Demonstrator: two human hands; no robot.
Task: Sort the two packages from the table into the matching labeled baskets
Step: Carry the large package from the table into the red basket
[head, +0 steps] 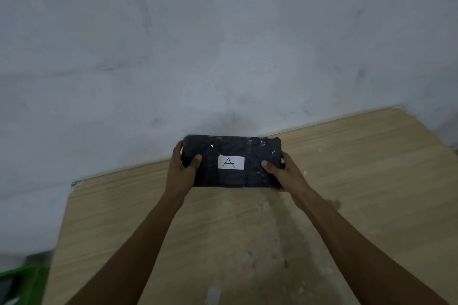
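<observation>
Between both hands [231, 171], plastic-wrapped package [210, 171] (rectangular)

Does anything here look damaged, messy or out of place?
Only the wooden table looks off: pale, dusty smudges streak its middle. The dark package labeled A looks intact, held level by the left hand and right hand.

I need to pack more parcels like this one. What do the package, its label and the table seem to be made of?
Package: dark contents under glossy clear film, probably plastic, judging by the crinkled highlights.
Label: matte white paper sticker, apparently, with a handwritten A.
Table: pale wood-grain top, possibly laminate, dusty and scuffed.
</observation>
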